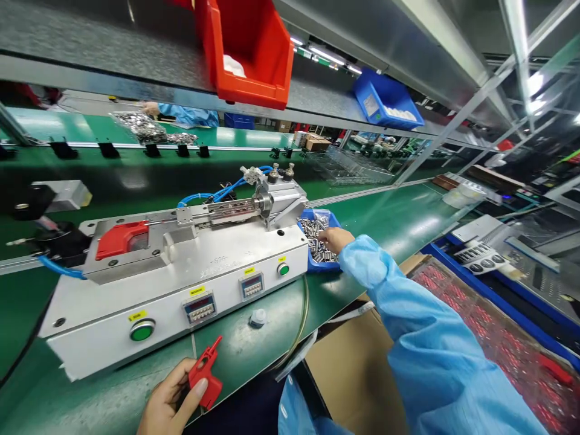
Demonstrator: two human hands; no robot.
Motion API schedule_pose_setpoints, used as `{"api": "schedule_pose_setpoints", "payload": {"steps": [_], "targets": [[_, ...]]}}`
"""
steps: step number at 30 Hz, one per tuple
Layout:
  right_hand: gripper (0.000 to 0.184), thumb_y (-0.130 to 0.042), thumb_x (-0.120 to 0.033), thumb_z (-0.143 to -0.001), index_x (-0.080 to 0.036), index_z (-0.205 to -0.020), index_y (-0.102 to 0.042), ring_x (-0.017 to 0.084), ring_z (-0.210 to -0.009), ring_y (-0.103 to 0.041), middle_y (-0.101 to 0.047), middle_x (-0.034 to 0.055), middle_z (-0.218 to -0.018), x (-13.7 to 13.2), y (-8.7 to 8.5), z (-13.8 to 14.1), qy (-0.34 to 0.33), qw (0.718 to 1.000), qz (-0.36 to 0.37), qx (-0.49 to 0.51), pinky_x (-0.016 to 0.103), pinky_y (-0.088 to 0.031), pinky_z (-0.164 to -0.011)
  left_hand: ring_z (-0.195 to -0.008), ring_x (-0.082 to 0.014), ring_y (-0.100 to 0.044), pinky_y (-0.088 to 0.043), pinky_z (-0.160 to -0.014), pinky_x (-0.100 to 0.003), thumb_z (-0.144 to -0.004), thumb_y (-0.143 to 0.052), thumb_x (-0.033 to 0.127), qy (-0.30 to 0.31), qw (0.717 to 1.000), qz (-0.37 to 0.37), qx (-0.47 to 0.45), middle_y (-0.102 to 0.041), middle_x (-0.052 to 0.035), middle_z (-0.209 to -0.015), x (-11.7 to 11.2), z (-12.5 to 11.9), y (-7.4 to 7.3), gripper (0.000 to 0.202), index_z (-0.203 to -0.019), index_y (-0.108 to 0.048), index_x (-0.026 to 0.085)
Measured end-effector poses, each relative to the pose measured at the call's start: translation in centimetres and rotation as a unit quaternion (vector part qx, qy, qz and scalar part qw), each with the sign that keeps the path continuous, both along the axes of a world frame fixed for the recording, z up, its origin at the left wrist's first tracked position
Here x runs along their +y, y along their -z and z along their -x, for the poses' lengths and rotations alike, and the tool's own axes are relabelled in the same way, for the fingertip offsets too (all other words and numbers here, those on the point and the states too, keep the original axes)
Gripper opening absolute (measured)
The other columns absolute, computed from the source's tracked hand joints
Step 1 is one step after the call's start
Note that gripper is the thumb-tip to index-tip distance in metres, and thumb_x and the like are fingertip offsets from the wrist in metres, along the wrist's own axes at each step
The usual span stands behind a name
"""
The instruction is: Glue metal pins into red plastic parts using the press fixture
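My left hand (170, 399) is closed round a red gun-shaped plastic part (206, 377) in front of the bench machine, its thin tip pointing up and right. At the machine's right end, my right hand (335, 238) reaches into a blue bin (324, 266) of small shiny metal cylinders (315, 232). Its fingers are bent together among the cylinders, and whatever they pinch is hidden. A second red gun-shaped part (121, 238) lies in the fixture on top of the white machine (235, 254), with a metal rod at its tip.
A small white cap-like piece (258, 318) and a clear hose (304, 308) lie before the machine. Below the bench edge is a cardboard box (357, 362). To the right stands a tray of red parts (475, 314). Overhead, a shelf carries red (254, 90) and blue (385, 99) bins.
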State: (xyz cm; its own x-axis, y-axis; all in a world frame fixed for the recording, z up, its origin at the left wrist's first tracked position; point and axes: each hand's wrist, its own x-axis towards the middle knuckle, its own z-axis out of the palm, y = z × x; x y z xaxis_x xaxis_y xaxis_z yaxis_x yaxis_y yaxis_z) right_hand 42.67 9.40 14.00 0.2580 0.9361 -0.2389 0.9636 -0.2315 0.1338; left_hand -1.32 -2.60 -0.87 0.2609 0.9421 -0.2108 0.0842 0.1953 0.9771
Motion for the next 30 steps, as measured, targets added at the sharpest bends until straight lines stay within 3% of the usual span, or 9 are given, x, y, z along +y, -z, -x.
{"api": "schedule_pose_setpoints", "payload": {"steps": [5,11,17,21,24,26,28,30], "targets": [[0.026,-0.069,-0.037,-0.104,-0.015,-0.117,-0.070,0.021,-0.106,-0.070,-0.071,0.0083,-0.118,1.6,3.4,-1.8,0.009,0.997,0.068,-0.042,0.042,-0.060,-0.096,-0.070,-0.0189,-0.065,-0.056,-0.067,-0.023,-0.085,-0.070,0.076,-0.011,1.000,-0.004,-0.008,-0.070,-0.0022,-0.078,0.1,0.0,0.5,0.056,-0.089,-0.073,0.020],[0.029,-0.068,-0.037,-0.104,-0.017,-0.125,-0.068,0.024,-0.114,-0.067,-0.067,0.0103,-0.128,1.7,4.1,-4.6,-0.004,0.998,0.048,-0.027,0.045,-0.059,-0.100,-0.069,-0.0184,-0.063,-0.054,-0.068,-0.023,-0.086,-0.068,0.077,0.024,1.000,-0.010,0.016,-0.067,-0.0008,-0.075,0.1,0.1,0.8,0.057,-0.086,-0.072,0.020],[0.029,-0.069,-0.037,-0.104,-0.017,-0.124,-0.068,0.023,-0.111,-0.068,-0.067,0.0104,-0.127,3.3,5.5,-4.3,-0.017,0.999,-0.016,0.029,0.043,-0.060,-0.097,-0.071,-0.0190,-0.063,-0.054,-0.069,-0.024,-0.089,-0.067,0.073,0.028,0.999,-0.015,0.007,-0.067,-0.0011,-0.077,0.2,0.1,1.0,0.054,-0.090,-0.072,0.019],[0.027,-0.068,-0.039,-0.104,-0.015,-0.116,-0.070,0.020,-0.102,-0.070,-0.071,0.0081,-0.115,2.5,4.0,-4.5,-0.043,0.989,-0.105,0.100,0.041,-0.061,-0.093,-0.071,-0.0188,-0.064,-0.054,-0.068,-0.024,-0.091,-0.067,0.069,0.030,0.999,-0.018,-0.019,-0.068,-0.0019,-0.077,0.8,0.5,1.6,0.050,-0.090,-0.072,0.019],[0.030,-0.065,-0.043,-0.104,-0.014,-0.108,-0.072,0.021,-0.092,-0.074,-0.075,0.0089,-0.102,0.5,2.3,-4.7,-0.044,0.969,-0.179,0.166,0.043,-0.063,-0.090,-0.066,-0.0187,-0.065,-0.056,-0.065,-0.024,-0.089,-0.069,0.069,0.054,0.998,-0.018,-0.016,-0.068,-0.0019,-0.074,1.0,0.6,2.0,0.051,-0.086,-0.072,0.019],[0.039,-0.061,-0.051,-0.104,-0.014,-0.113,-0.072,0.023,-0.090,-0.076,-0.077,0.0113,-0.100,-1.2,1.1,-4.3,-0.042,0.952,-0.218,0.209,0.043,-0.065,-0.088,-0.067,-0.0188,-0.065,-0.056,-0.065,-0.024,-0.088,-0.069,0.070,0.046,0.999,-0.020,-0.008,-0.068,-0.0017,-0.073,0.7,0.5,1.9,0.052,-0.087,-0.072,0.019],[0.051,-0.064,-0.061,-0.099,-0.015,-0.121,-0.068,0.024,-0.091,-0.077,-0.078,0.0121,-0.101,-2.7,-0.2,-3.0,-0.036,0.926,-0.259,0.273,0.043,-0.066,-0.087,-0.069,-0.0191,-0.065,-0.055,-0.066,-0.024,-0.089,-0.068,0.072,0.022,1.000,-0.014,0.007,-0.068,-0.0015,-0.075,0.4,0.4,1.5,0.052,-0.088,-0.071,0.020],[0.059,-0.075,-0.066,-0.088,-0.017,-0.119,-0.067,0.024,-0.089,-0.077,-0.078,0.0109,-0.099,-3.6,-1.6,-1.0,-0.024,0.875,-0.301,0.378,0.043,-0.066,-0.087,-0.069,-0.0193,-0.064,-0.055,-0.065,-0.024,-0.088,-0.067,0.073,0.016,1.000,-0.009,0.016,-0.068,-0.0015,-0.076,0.2,0.4,1.4,0.053,-0.088,-0.071,0.020]]}}
